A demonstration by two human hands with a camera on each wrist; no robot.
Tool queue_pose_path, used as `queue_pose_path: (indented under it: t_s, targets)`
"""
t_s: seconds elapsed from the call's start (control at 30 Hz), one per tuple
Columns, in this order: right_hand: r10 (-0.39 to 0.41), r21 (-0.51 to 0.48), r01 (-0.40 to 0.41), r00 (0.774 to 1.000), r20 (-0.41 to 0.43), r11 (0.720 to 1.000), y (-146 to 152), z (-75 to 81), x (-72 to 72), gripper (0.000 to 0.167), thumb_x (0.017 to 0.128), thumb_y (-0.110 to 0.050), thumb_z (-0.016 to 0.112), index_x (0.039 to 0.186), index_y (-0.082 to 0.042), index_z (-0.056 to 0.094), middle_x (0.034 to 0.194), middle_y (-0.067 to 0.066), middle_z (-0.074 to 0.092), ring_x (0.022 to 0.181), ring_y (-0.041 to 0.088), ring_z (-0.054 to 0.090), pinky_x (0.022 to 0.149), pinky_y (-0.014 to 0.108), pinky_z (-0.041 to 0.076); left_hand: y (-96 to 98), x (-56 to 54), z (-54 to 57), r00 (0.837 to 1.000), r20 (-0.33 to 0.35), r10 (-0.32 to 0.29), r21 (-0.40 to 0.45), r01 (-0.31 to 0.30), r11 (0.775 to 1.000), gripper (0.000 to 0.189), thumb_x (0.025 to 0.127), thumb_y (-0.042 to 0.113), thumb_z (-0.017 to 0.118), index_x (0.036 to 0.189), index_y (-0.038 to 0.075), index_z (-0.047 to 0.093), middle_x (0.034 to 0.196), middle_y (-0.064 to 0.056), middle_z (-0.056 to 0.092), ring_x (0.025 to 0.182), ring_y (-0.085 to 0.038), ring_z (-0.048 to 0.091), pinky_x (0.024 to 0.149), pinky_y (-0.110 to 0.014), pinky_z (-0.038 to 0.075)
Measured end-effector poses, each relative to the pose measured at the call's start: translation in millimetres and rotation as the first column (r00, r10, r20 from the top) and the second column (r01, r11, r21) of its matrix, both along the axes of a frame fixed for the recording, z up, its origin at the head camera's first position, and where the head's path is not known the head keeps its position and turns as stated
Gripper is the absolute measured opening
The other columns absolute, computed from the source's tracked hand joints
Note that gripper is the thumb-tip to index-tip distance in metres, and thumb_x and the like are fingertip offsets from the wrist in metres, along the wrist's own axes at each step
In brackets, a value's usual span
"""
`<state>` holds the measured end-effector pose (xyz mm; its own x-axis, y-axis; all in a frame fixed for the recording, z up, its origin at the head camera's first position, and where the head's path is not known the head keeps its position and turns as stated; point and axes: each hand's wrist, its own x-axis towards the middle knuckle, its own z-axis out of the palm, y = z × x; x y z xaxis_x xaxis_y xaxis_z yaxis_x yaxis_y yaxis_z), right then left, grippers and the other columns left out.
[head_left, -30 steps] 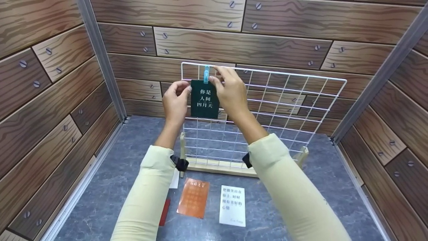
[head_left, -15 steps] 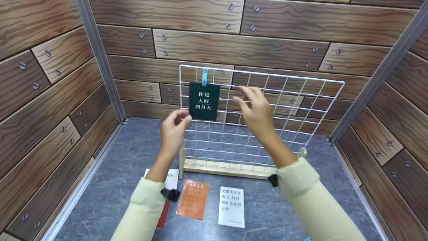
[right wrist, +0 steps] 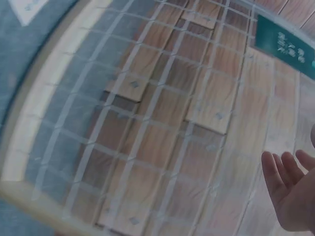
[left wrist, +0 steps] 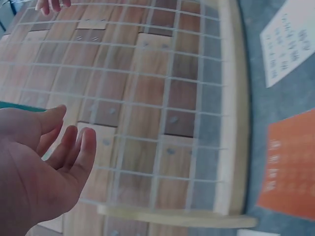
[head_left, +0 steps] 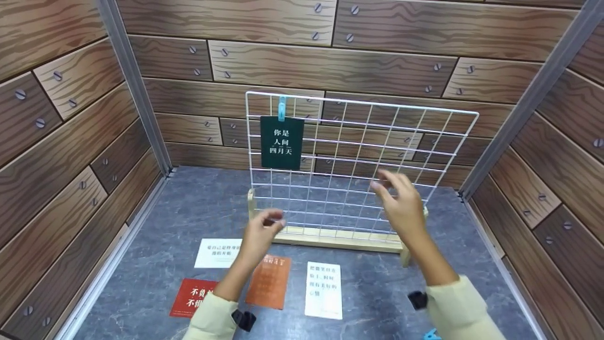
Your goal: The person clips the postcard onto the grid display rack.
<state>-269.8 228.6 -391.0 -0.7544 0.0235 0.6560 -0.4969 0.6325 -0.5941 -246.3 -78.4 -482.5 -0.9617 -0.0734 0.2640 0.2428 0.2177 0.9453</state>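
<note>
A dark green card [head_left: 282, 143] with white characters hangs near the upper left of the white wire grid [head_left: 347, 101]. A light blue clip [head_left: 281, 108] fastens it at the grid's top. My left hand [head_left: 264, 231], fingers loosely bent and holding nothing, is in front of the grid's lower left, above the orange card [head_left: 269, 283]. In the left wrist view the left hand [left wrist: 54, 162] shows bent, bare fingers. Before the grid's right half my right hand [head_left: 403, 203] is also bare, its fingers [right wrist: 278, 169] relaxed in the right wrist view.
On the grey marbled surface lie a white card [head_left: 323, 290], another white card [head_left: 217, 253] and a red card [head_left: 191, 297] partly behind the left sleeve. A blue clip [head_left: 432, 334] lies at the front right. The grid stands on a wooden base [head_left: 339, 240], with wood-patterned walls [head_left: 377, 28] around.
Both hands have let go of the card and clip and come down and away, the right one toward the right. The green card stays hanging from the grid.
</note>
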Motion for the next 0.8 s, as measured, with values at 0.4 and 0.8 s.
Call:
queue_pose_path:
  t_s: [0.4, 0.8]
  targets:
    - [0.041, -0.106, -0.016, 0.969, 0.243, 0.994, 75, -88.6, 35.9, 0.029, 0.097, -0.010, 0.067, 0.124, -0.001, 0.069, 0.117, 0.017, 0.069, 0.097, -0.006, 0.055, 0.080, 0.010, 0.048, 29.7, 10.4, -62.7, 0.987, 0.101, -0.126, -0.021, 0.129, 0.991, 0.024, 0.090, 0.008, 0.072, 0.113, 0.001, 0.071, 0.107, -0.016, 0.071, 0.090, -0.018, 0.065, 0.077, -0.024, 0.055]
    - [-0.099, -0.003, 0.127, 0.784, 0.613, 0.992, 129, -150.7, 90.0, 0.044, 0.102, -0.034, 0.059, 0.135, -0.005, 0.062, 0.131, 0.018, 0.063, 0.102, 0.009, 0.059, 0.071, 0.025, 0.057, 63.3, 7.1, -106.9, 0.964, 0.182, -0.195, -0.081, 0.213, 0.974, 0.023, 0.089, 0.001, 0.070, 0.112, 0.001, 0.070, 0.112, -0.022, 0.068, 0.096, -0.028, 0.064, 0.075, -0.031, 0.055]
